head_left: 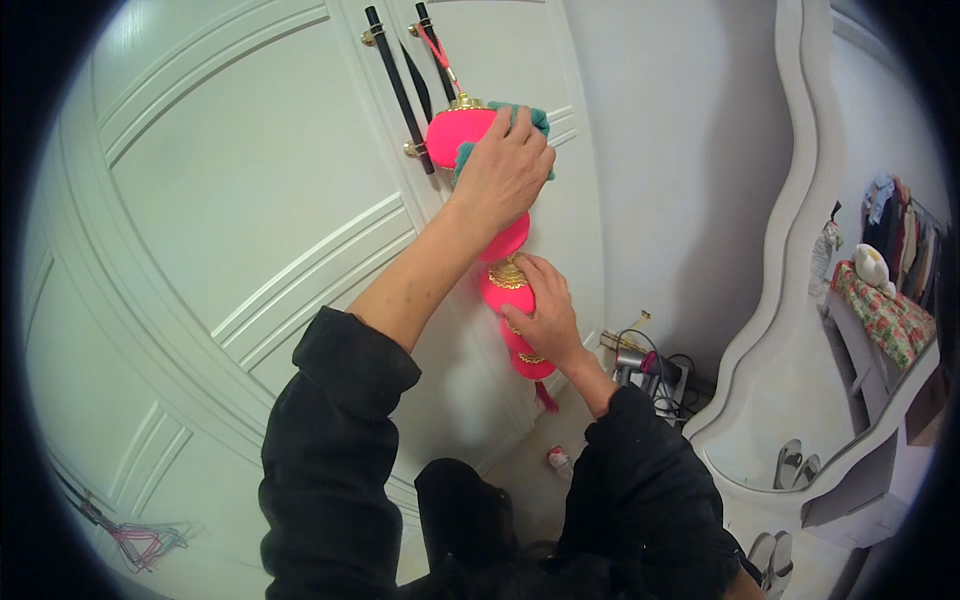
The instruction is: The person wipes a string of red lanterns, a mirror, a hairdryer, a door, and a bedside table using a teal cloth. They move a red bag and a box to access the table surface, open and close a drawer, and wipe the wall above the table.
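A string of bright pink-red lanterns [462,138] with gold trim hangs by a red cord from a black door handle [436,40]. My left hand [505,160] is closed round a teal cloth [536,118] and presses it against the top lantern's right side. Lower on the string, my right hand [548,312] grips a lantern [505,290] beside its gold band, thumb across its front. A dark red tassel [545,397] dangles from the bottom end. My left hand hides part of the top lantern and the cloth.
White wardrobe doors [250,170] stand behind the lanterns. At right, a wavy-framed mirror [775,330] leans near the wall. A hair dryer [640,360] with cables sits low beside it. Slippers [772,560] and a small red-and-white item [560,460] lie on the floor; hangers [140,540] hang lower left.
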Tool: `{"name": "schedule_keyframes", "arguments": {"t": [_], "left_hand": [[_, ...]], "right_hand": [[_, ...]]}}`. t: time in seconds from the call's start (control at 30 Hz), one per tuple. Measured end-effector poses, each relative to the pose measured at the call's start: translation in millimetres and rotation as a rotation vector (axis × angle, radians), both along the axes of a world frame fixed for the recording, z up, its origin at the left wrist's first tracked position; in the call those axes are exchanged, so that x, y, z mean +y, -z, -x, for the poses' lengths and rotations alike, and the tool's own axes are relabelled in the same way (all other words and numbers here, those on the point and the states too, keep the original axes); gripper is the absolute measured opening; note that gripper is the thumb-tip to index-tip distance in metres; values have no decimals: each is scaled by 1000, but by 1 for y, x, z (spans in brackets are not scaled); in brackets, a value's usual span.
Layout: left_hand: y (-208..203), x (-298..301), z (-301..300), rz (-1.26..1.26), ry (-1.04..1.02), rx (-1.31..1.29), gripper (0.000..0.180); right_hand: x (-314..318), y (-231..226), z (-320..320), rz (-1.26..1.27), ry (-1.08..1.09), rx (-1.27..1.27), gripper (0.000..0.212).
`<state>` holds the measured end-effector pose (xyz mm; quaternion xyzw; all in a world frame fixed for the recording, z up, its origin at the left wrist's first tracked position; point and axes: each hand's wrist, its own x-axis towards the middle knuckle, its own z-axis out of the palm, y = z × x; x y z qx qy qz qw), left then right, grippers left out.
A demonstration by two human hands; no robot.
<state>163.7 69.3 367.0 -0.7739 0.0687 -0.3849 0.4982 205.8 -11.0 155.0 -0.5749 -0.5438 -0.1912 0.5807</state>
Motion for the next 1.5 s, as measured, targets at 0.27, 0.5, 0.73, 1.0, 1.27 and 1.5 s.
{"name": "schedule_keyframes", "arguments": {"t": [0.27,0.5,0.73,1.0,1.27,1.5], "left_hand": [[56,-10,25,183,226,154,14],[-33,-3,33,143,440,-237,38],[41,-32,38,523,482,-121,50],[158,-142,36,2040,589,452,24],[216,-88,53,2302,462,576,37],[241,-68,61,1848,226,779,58]], "right_hand": [[-17,11,-1,96,-9,24,68],[-48,11,5,144,-145,37,65],[-131,51,-12,255,-237,541,52],[-208,78,6,-86,-322,1162,51],[-270,84,0,-60,-182,1123,27],[-270,66,-8,-78,-179,1172,30]]}}
